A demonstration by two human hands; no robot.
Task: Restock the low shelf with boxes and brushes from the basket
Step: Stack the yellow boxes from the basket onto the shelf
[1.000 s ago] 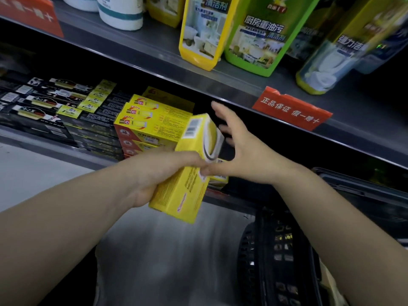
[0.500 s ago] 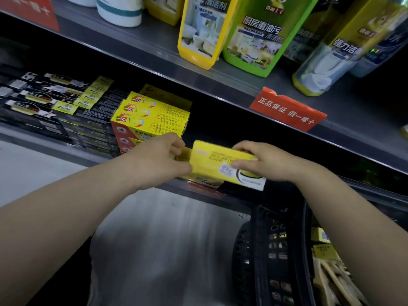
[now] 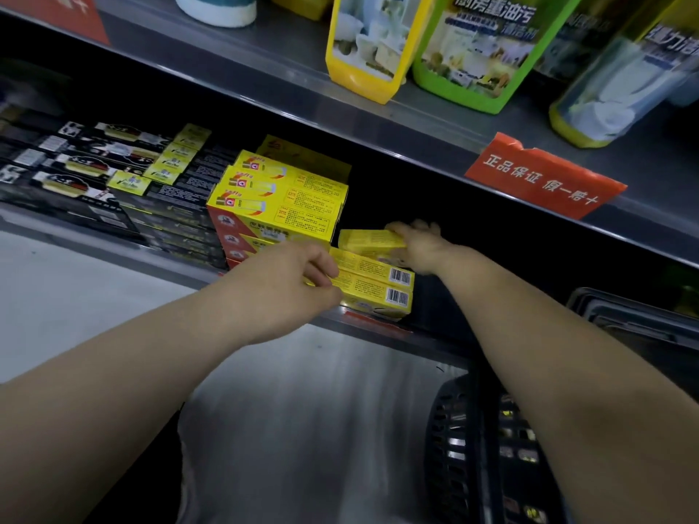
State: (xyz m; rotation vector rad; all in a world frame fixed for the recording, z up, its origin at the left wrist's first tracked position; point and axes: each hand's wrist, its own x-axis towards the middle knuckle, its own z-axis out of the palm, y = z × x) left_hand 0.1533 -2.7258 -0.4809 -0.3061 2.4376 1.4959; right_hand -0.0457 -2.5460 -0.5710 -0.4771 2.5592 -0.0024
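Observation:
A yellow box point(image 3: 368, 239) lies flat on top of two stacked yellow boxes point(image 3: 378, 287) at the front of the low shelf point(image 3: 378, 329). My right hand point(image 3: 416, 245) reaches into the shelf and grips the top box at its right end. My left hand point(image 3: 291, 285) pinches the left end of the two lower boxes, thumb below and fingers above. To the left stands a taller stack of yellow and red boxes point(image 3: 276, 206). The dark basket point(image 3: 472, 448) sits at the lower right, under my right forearm.
Black flat packages point(image 3: 94, 172) fill the low shelf's left part. The upper shelf point(image 3: 378, 107) carries yellow and green cleaner bottles point(image 3: 472, 51) and a red price tag point(image 3: 544, 175). A second dark crate point(image 3: 624, 319) is at the right. Grey floor lies below.
The yellow box was held tilted in front of the shelf, then turned flat. It now lies deeper on the shelf atop the stack, and both hands have reached farther in.

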